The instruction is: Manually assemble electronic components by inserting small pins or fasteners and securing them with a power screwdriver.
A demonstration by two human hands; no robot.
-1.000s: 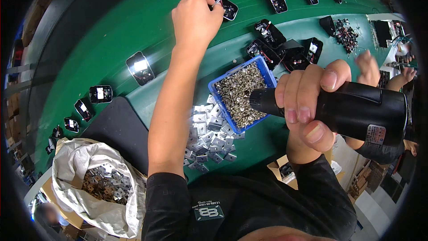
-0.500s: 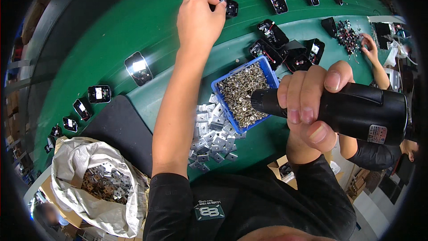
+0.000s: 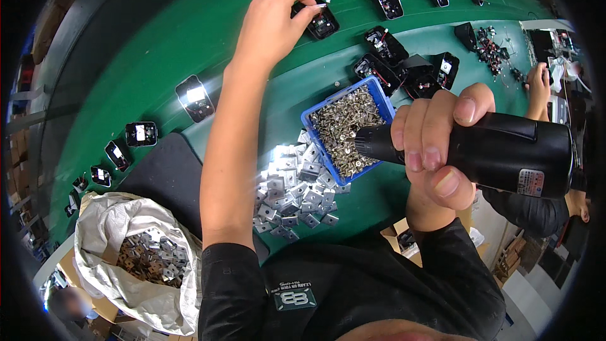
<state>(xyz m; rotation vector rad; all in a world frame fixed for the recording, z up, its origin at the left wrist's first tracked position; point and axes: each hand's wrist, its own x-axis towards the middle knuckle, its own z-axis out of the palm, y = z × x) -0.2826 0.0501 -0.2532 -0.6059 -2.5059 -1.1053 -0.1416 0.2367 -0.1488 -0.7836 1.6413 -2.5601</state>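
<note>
White plug now lower, black case, on belt beyond worktop's far edge, less covered: work centres there. Left hand pinches pale part; right hand wraps black screwdriver.

1 white sack near 1 black mat.

Your left hand stretches far forward in a fingertip pinch; your right hand, nearer you, curls closed.
</note>
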